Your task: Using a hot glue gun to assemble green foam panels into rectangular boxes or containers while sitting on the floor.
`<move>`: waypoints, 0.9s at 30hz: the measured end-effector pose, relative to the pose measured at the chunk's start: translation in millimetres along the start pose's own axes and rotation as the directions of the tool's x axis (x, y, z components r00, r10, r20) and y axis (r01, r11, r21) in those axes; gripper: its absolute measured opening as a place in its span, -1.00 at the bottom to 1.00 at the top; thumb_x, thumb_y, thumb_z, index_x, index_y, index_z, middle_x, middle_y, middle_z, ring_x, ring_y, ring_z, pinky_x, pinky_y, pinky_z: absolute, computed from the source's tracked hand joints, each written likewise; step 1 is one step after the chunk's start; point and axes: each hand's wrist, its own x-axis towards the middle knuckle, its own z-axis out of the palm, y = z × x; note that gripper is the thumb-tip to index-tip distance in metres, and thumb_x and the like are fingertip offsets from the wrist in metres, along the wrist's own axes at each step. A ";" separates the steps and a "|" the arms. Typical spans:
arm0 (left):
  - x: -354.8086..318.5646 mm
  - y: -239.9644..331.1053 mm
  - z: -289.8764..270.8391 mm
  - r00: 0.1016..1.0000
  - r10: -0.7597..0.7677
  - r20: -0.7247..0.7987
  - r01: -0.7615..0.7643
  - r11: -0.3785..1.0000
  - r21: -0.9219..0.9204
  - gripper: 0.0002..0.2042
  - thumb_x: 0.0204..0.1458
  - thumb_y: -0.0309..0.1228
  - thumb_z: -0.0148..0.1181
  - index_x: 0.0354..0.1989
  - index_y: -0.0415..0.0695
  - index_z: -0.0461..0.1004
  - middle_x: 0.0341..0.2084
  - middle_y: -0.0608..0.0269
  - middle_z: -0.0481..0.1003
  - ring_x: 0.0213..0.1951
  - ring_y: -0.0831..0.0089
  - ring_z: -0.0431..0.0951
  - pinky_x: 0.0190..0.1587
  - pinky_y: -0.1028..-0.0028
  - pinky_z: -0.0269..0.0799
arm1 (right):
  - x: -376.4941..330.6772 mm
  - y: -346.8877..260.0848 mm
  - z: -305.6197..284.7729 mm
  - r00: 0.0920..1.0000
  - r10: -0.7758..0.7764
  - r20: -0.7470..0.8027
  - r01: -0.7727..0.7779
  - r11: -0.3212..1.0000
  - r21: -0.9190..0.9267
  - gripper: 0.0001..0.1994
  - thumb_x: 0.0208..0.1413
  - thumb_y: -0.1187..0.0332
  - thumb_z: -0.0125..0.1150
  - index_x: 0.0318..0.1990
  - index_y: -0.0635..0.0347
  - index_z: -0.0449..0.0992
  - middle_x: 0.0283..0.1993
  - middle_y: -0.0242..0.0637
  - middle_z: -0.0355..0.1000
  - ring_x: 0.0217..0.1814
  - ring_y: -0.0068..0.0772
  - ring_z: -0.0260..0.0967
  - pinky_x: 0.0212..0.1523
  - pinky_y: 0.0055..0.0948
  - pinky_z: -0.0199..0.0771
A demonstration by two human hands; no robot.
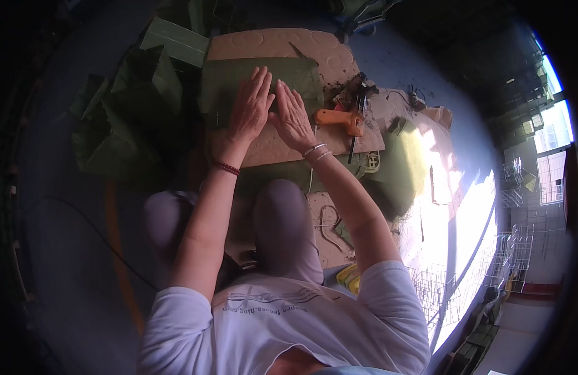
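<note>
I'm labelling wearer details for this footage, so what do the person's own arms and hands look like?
Both the left hand and right hand are ungloved. The left wrist has a dark red beaded bracelet; the right has a pale, shiny bangle and a thinner pale bracelet. The forearms are bare, below short whitish sleeves.

We held our left forearm and right forearm forward, converging toward the midline, wrists nearly straight. Our left hand was flat, back upward, fingers straight and pointing forward. Our right hand was just beside it, back upward, fingers extended and angled leftward. The thumbs were near each other.
</note>
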 end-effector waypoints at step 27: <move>4.2 -45.8 -16.9 0.853 0.265 0.450 -0.386 0.900 0.202 -0.45 0.09 -0.15 0.00 0.20 -0.20 0.16 0.22 0.14 0.15 0.28 0.30 0.09 0.28 0.22 0.02 | 13.0 58.5 -13.9 0.957 -0.279 -0.076 0.256 0.939 -0.229 -0.53 0.02 0.36 0.12 0.13 0.18 0.27 0.23 -0.24 0.23 0.29 -0.28 0.14 0.23 -0.23 0.15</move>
